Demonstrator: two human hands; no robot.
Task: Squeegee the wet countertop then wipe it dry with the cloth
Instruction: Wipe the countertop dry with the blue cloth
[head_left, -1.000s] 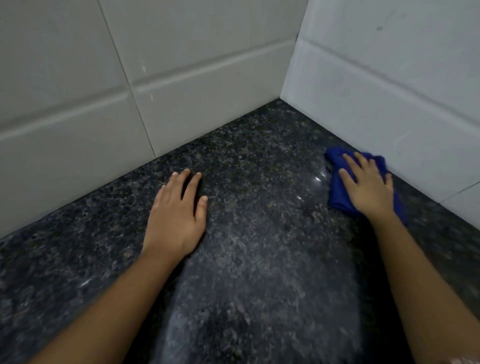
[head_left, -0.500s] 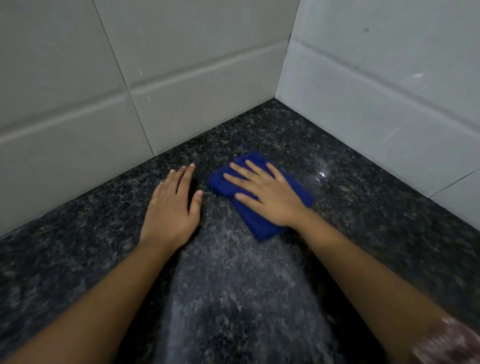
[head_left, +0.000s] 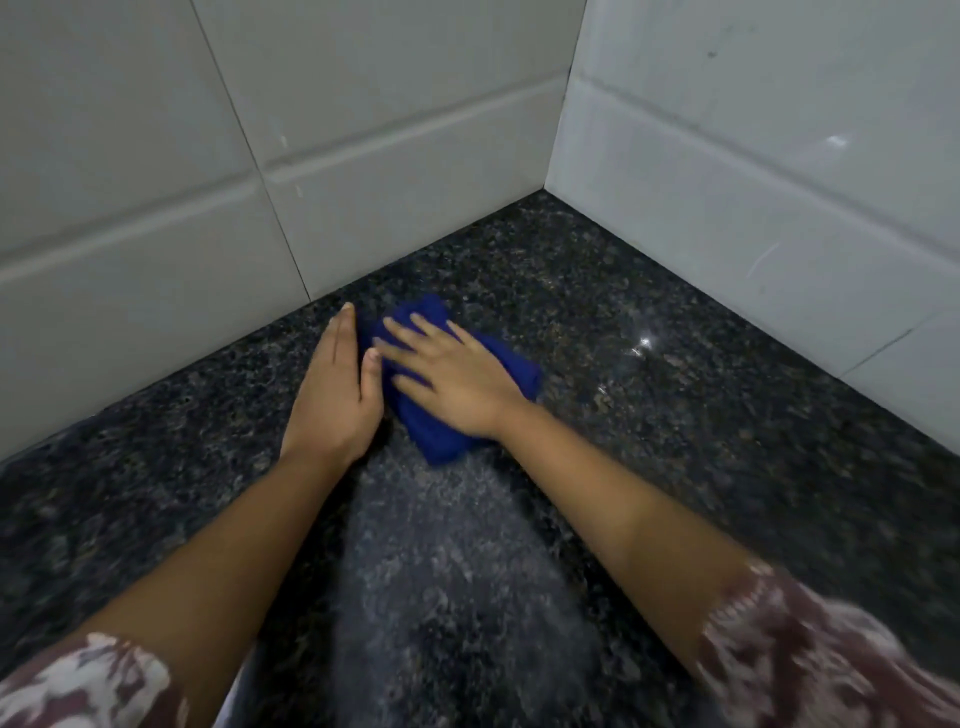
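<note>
On the dark granite table (head_left: 685, 447), blue cloth (head_left: 437, 442) under the flat, spread-fingered right grip (head_left: 457, 387), left grip (head_left: 330, 395) flat, fingers together, touching it.

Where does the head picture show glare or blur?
Head view: small white glints on the countertop right of the blue cloth; the right hand and both patterned sleeves are motion-smeared; the left hand looks sharper; a pale sheen covers the countertop's near middle.

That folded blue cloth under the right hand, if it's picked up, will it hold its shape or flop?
Probably flops: the folded blue cloth bunches softly under the flat right hand. Likely light, lying thin beneath the palm. It should glide rather than roll on the glossy dark speckled stone countertop.
</note>
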